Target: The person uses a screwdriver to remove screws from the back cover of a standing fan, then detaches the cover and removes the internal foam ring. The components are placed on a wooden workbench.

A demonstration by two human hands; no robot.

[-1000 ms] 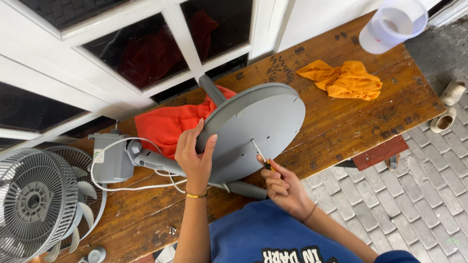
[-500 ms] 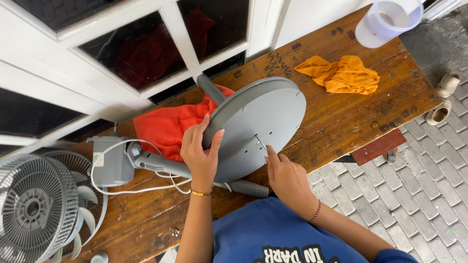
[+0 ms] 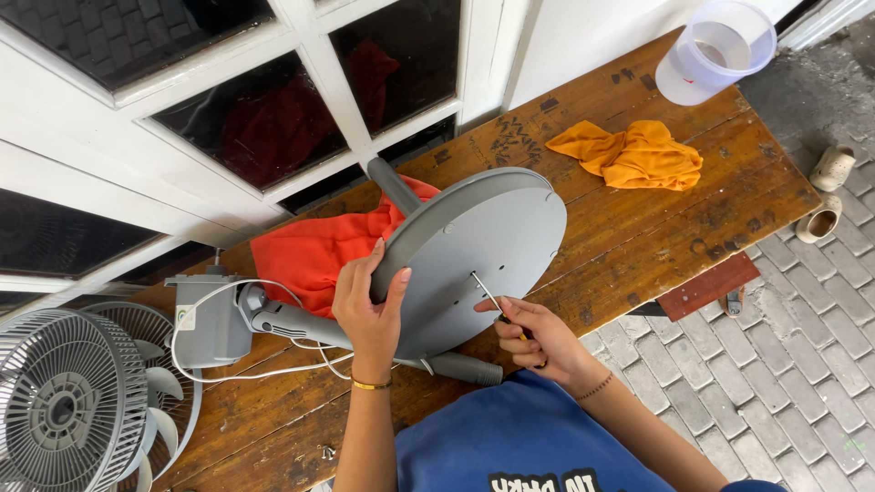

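Grey round plastic fan base (image 3: 483,251) is gripped at its rim by left hand (image 3: 369,305), tilted on tabletop (image 3: 638,228); thin-shafted screwdriver (image 3: 488,296), pinched in right hand (image 3: 538,337), is angled up-left into underside w/ tip at screw hole.

Soft, even daylight fills the sharp wide-angle view, casting only faint shadows beneath the grey round fan base (image 3: 474,260) on the wooden bench (image 3: 638,228), while the dark window panes (image 3: 246,118) show dim reflections and edge lines bow slightly.

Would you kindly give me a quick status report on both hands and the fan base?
Left hand grips rim of grey fan base, tilted on edge. Right hand holds screwdriver, tip at base underside. Nothing blocking.
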